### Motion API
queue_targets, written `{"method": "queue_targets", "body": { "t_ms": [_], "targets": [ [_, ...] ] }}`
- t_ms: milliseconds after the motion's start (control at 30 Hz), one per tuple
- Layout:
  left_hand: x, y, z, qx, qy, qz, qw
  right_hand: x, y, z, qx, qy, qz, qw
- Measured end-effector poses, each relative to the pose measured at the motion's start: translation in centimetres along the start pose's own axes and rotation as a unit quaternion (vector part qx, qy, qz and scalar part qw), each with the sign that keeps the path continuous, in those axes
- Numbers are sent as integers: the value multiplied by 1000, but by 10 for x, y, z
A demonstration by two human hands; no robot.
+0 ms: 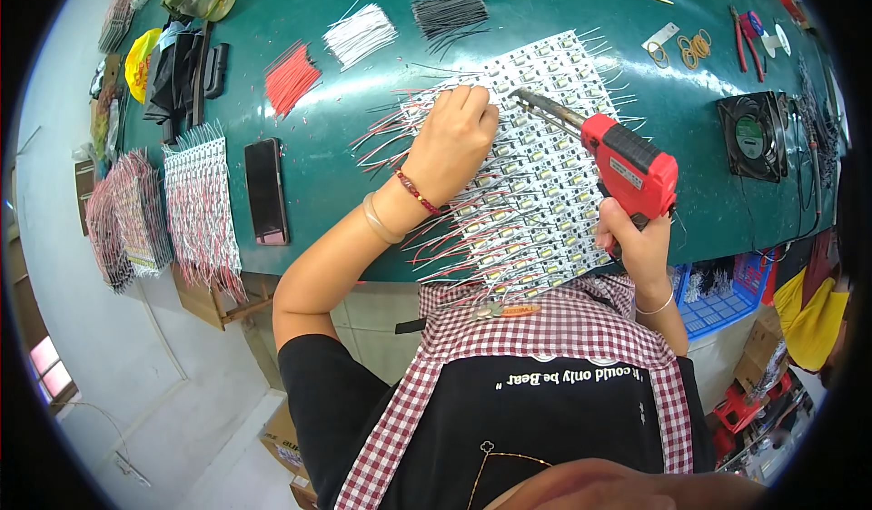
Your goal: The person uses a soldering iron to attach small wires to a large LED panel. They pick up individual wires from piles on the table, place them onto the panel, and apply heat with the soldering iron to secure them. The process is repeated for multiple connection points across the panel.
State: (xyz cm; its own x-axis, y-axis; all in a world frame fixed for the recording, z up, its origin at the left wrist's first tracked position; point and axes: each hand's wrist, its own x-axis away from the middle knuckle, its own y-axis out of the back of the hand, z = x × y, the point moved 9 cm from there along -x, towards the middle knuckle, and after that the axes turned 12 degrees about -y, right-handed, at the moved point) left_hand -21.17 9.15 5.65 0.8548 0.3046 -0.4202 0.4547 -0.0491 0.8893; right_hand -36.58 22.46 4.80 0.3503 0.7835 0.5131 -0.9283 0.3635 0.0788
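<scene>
Across the green surface (pixel 699 215), head view: the white light panel (pixel 536 160) lies slanted just before my body, I suppose so that both hands reach it comfortably. Thin wires (pixel 386 133), red and pale, stick out along its left side.
Left hand (pixel 451 138): it is over the upper left part of the panel. My fingers are bent with their tips hidden below, so I cannot tell if they are together or pinch some wire. Being so near the metal tip, they seem placed for fine guiding.
Right hand (pixel 636 245): here the fingers are wrapped around the handle of the red and black soldering gun (pixel 631 165), pistol-like, which probably keeps my skin away from the heat.
Metal tip (pixel 549 108): it points leftward over the upper rows, near my left hand; whether it touches the panel, I cannot tell.
Wire bundles: red (pixel 292 79), white (pixel 361 36) and black (pixel 449 12) lie beyond, sorted by colour, perhaps for easy picking.
Wired panels (pixel 200 197): they are kept far left, maybe to leave working room.
Black fan (pixel 754 136): it stands at the right, possibly against fumes.
</scene>
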Motion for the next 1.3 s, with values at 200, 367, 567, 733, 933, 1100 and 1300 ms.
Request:
{"method": "queue_targets", "body": {
  "t_ms": [200, 367, 567, 733, 933, 1100, 1300],
  "targets": [
    [-1, -1, 0, -4, -4, 8, 1000, -2, -5, 2, 15, -2, 14, 1000],
    [2, -1, 1, -4, -1, -9, 1000, -6, -6, -4, 39, 1, 14, 999],
    [0, -1, 0, -10, -1, 0, 1000, -5, -5, -3, 20, -10, 13, 1000],
    [0, -3, 0, -20, -2, 10, 1000, 0, 3, 7, -39, 21, 31, 999],
    [-3, 1, -1, -45, -24, 1, 999, 9, 10, 7, -47, 32, 14, 998],
    [3, 13, -8, -4, -5, -60, 998, 10, 14, 0, -55, 27, 18, 998],
    [12, 0, -8, 25, 17, -53, 998, 11, 9, -18, -15, -39, 5, 999]
  ]
}}
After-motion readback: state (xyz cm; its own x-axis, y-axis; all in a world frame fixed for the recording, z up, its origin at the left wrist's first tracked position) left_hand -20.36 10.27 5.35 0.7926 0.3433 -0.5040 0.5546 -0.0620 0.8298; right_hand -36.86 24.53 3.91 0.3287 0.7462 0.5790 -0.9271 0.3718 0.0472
